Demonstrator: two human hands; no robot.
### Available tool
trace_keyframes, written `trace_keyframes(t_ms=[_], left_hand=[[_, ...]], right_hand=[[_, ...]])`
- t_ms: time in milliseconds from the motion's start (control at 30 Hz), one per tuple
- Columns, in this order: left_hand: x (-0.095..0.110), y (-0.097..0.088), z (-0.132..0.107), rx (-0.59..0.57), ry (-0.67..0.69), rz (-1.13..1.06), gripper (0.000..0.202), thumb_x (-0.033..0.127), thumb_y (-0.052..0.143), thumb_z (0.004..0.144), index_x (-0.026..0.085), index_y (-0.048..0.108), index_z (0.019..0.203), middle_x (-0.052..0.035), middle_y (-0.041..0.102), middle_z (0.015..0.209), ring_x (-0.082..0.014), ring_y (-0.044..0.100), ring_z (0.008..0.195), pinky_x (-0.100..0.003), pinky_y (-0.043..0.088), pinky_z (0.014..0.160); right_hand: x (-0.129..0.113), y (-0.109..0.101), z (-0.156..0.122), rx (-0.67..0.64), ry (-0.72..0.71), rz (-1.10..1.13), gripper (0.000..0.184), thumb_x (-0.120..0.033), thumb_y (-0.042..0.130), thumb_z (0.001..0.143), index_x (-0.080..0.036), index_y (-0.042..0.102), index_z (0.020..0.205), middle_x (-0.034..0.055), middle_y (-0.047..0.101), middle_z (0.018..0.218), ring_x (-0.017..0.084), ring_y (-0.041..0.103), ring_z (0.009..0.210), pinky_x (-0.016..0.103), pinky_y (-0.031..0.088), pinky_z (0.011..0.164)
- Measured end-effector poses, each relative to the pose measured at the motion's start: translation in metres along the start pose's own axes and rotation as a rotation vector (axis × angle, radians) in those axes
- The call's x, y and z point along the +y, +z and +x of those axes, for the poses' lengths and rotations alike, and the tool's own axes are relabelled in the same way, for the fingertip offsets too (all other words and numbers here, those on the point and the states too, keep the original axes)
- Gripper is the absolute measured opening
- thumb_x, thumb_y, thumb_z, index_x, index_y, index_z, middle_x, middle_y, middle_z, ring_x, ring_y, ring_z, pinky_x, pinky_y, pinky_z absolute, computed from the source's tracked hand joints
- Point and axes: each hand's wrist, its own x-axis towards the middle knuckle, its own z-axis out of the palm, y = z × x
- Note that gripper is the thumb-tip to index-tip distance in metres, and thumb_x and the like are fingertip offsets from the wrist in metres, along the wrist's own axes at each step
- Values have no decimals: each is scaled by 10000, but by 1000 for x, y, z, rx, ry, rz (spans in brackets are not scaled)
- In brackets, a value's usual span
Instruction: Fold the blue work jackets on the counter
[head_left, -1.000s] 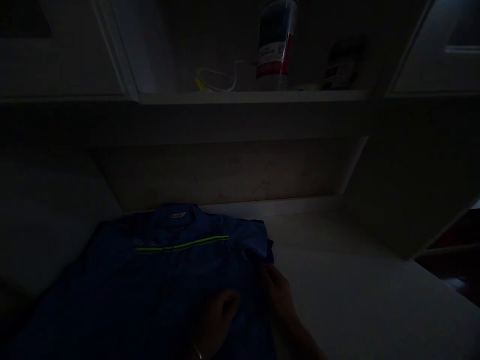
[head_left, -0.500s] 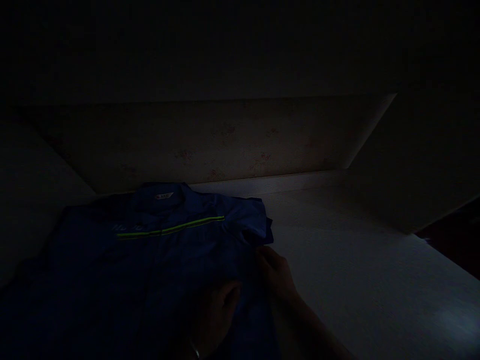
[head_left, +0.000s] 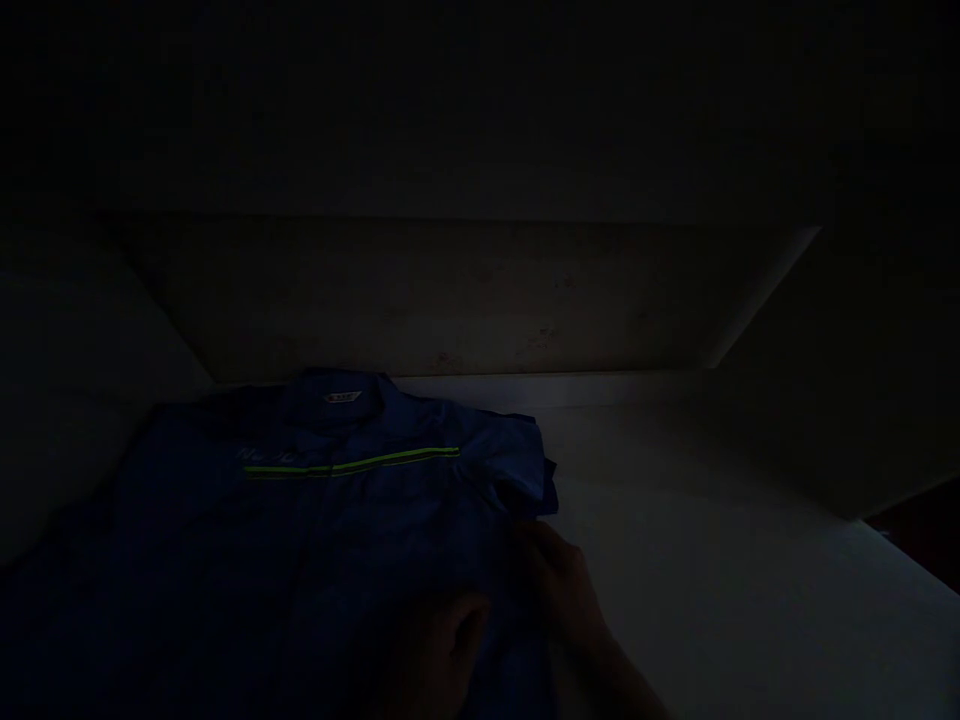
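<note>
Two bare hands are seen low on a dark blue fabric shirt with a neon-green chest stripe point(head_left: 330, 520), which is spread flat on a pale, smooth tabletop point(head_left: 720, 580); very little light is given, so details are dim. Well to the left of the grip and farther from the person, the shirt's collar with a small white label point(head_left: 341, 397) is seen; the left hand point(head_left: 439, 645) is laid on the cloth, fingers curled, though whether fabric is pinched cannot be told; just to its right, the right hand point(head_left: 562, 590) is closed on the shirt's right edge, below the folded sleeve point(head_left: 521, 470).
</note>
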Motion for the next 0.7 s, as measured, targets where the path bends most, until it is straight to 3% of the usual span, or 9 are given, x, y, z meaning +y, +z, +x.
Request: trace_keyframes(t_ms=[467, 700], left_hand=[[2, -1, -1, -25, 38, -2, 294, 319, 400, 918, 289, 679, 1006, -19, 713, 972, -167, 645, 894, -270, 477, 827], [6, -2, -3, 5, 50, -1, 282, 295, 394, 923, 275, 672, 968, -16, 705, 948, -163, 636, 879, -269, 463, 817]], right_hand=[[2, 1, 0, -23, -14, -70, 333, -455, 448, 869, -231, 673, 970, 23, 721, 867, 209, 653, 798, 274, 441, 649], [4, 1, 1, -25, -2, -68, 380, -503, 477, 849, -228, 678, 1018, 50, 726, 964, 240, 655, 889, 298, 474, 724]])
